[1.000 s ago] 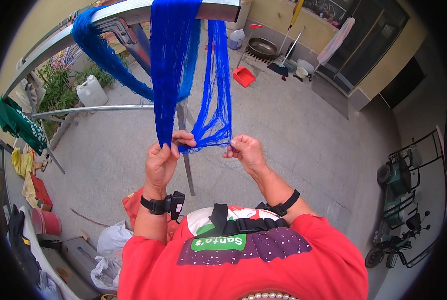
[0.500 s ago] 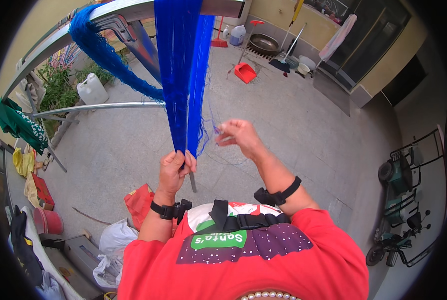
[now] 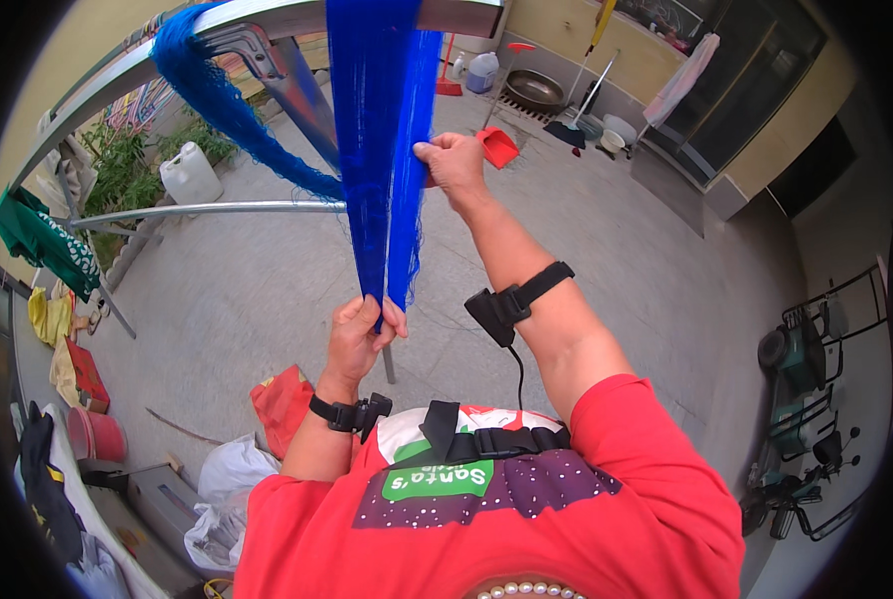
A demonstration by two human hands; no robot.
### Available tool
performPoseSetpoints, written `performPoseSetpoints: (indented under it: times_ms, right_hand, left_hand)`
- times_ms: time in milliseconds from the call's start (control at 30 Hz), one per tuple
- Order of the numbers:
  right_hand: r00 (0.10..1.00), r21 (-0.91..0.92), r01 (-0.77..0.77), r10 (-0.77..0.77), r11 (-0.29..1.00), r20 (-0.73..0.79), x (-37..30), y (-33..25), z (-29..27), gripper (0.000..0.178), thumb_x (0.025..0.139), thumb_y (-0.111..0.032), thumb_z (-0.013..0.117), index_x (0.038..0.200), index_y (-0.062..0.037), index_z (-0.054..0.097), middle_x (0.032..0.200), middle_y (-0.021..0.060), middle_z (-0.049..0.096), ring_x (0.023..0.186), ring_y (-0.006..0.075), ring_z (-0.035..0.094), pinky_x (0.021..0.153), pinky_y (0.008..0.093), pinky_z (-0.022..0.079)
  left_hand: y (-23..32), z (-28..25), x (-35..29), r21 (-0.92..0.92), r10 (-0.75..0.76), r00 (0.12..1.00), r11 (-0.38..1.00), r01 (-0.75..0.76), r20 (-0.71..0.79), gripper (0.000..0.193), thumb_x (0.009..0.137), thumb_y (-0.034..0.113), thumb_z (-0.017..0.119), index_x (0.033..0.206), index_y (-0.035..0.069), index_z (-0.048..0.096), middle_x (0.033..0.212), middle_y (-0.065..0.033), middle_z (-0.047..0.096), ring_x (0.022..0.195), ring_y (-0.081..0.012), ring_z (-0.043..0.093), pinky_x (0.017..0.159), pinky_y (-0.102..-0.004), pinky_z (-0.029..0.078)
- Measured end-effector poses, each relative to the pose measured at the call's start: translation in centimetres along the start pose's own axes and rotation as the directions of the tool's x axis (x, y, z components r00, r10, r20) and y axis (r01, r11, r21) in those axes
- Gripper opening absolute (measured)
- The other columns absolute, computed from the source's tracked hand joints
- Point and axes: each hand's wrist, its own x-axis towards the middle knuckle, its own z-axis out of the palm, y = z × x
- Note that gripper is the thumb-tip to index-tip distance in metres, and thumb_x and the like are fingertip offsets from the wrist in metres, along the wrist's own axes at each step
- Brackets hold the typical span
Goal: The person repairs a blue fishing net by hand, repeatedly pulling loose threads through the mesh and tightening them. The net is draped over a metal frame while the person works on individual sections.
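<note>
A bright blue skein of thread (image 3: pixel 375 130) hangs in a long flat band over a metal frame (image 3: pixel 458 16). Its lower end is narrowed between the fingers and thumb of my left hand (image 3: pixel 355 334), which is closed on it. Higher up, my right hand (image 3: pixel 453 168) is closed at the band's right edge, thumb against the strands; its fingertips are partly behind them. Loose, frayed threads stick out along that edge below my right hand. A second, darker blue hank (image 3: pixel 229 115) loops over the frame to the left.
A crossbar (image 3: pixel 227 209) runs left from behind the skein. Green cloth (image 3: pixel 42 245) hangs at the far left. A white jug (image 3: pixel 190 175), a red dustpan (image 3: pixel 497 147) and a wide metal pan (image 3: pixel 534 90) are farther off. White bags (image 3: pixel 235 469) lie near left; a green cart stands right.
My right hand has moved up and left, from the loose threads beside the skein to its right edge. My left hand still grips the lower end; the loose strands hang closer to the band.
</note>
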Motion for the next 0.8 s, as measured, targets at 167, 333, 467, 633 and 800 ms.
performPoseSetpoints:
  times_ms: [167, 333, 467, 633, 800]
  right_hand:
    - [0.987, -0.013, 0.024, -0.026, 1.0, -0.156, 0.3, 1.3, -2.8, 0.013, 0.081, -0.007, 0.063, 0.072, 0.0015, 0.06, 0.063, 0.0078, 0.061, 0.044, 0.0143, 0.056, 0.04, 0.0287, 0.048]
    - [0.958, 0.157, -0.012, 0.057, 0.988, -0.281, 0.1, 2.0, -5.8, 0.017, 0.084, -0.007, 0.061, 0.07, 0.0001, 0.056, 0.058, 0.0062, 0.055, 0.037, 0.0143, 0.049, 0.035, 0.0291, 0.043]
    - [0.954, 0.2, 0.006, 0.055, 0.98, -0.296, -0.3, 2.1, -6.8, 0.016, 0.085, -0.008, 0.06, 0.072, -0.0001, 0.056, 0.06, 0.007, 0.055, 0.038, 0.0124, 0.047, 0.036, 0.0275, 0.042]
    - [0.959, 0.178, 0.014, 0.037, 0.984, -0.282, -0.8, 1.8, -7.5, 0.018, 0.087, -0.01, 0.059, 0.073, 0.0002, 0.056, 0.06, 0.0071, 0.055, 0.038, 0.0106, 0.046, 0.036, 0.0267, 0.043]
    - [0.968, 0.196, 0.017, 0.033, 0.981, -0.248, -1.5, 1.4, -7.5, 0.018, 0.088, -0.012, 0.058, 0.074, 0.0005, 0.057, 0.06, 0.0065, 0.055, 0.039, 0.0103, 0.046, 0.036, 0.0262, 0.044]
  left_hand:
    - [0.3, -0.3, 0.0, 0.028, 0.026, 0.998, 0.999, -0.024, -0.055, 0.041, 0.097, 0.034, 0.044, 0.08, -0.002, 0.057, 0.078, -0.0184, 0.062, 0.048, -0.0107, 0.042, 0.052, -0.0229, 0.036]
    - [-0.1, 0.2, 0.3, 0.035, -0.006, 0.998, 0.999, 0.008, -0.067, 0.041, 0.097, 0.035, 0.043, 0.079, 0.0, 0.055, 0.078, -0.0193, 0.062, 0.047, -0.0116, 0.044, 0.054, -0.0242, 0.039]
    - [-0.1, -0.2, 0.8, -0.013, 0.01, 0.998, 1.0, -0.011, -0.062, 0.04, 0.097, 0.034, 0.044, 0.081, -0.001, 0.056, 0.079, -0.0194, 0.062, 0.048, -0.0122, 0.045, 0.054, -0.0245, 0.04]
    - [-0.2, -0.3, 0.6, -0.009, 0.018, 0.999, 1.0, -0.019, -0.048, 0.04, 0.096, 0.033, 0.045, 0.083, -0.003, 0.057, 0.08, -0.02, 0.063, 0.05, -0.0131, 0.047, 0.055, -0.0249, 0.041]
    - [0.0, -0.3, 0.2, -0.001, 0.017, 0.999, 1.0, -0.017, -0.039, 0.039, 0.096, 0.03, 0.045, 0.082, -0.003, 0.057, 0.079, -0.0206, 0.063, 0.049, -0.0135, 0.048, 0.052, -0.025, 0.041]
